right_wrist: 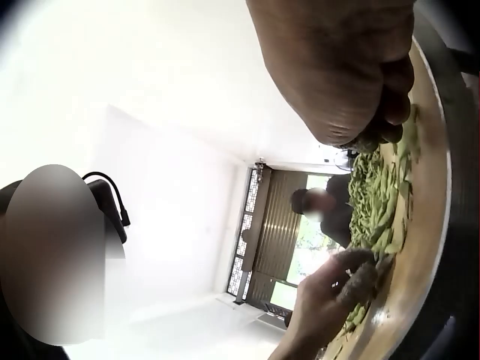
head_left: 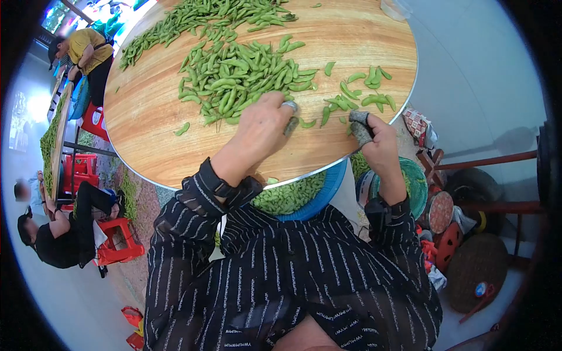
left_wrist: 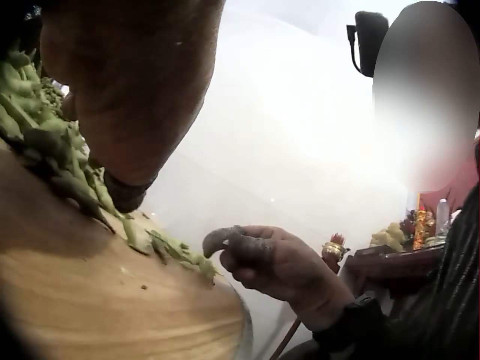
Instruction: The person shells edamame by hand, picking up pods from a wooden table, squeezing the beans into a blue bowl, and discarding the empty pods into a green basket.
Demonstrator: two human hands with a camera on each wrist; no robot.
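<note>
My left hand (head_left: 257, 126) reaches over the near edge of a heap of green soybean pods (head_left: 225, 76) on the round wooden table. Grey covers wrap its thumb and forefinger; a loose pod (head_left: 306, 123) lies just beyond the thumb tip. At the table's right rim is my right hand (head_left: 380, 143), with grey covers (head_left: 361, 133) on its bent thumb and forefinger. I cannot tell whether a pod sits between them. In the right wrist view my left hand (right_wrist: 322, 296) has thumb and forefinger apart, tips among pods. Scattered pods (head_left: 342, 102) lie between both hands.
Under the table edge stands a blue basin (head_left: 328, 190) of shelled beans. Beside it is a green bucket (head_left: 413, 184). Red stools (head_left: 120, 243) and two seated people occupy the left side. A wooden frame (head_left: 486, 161) and a tyre stand at right.
</note>
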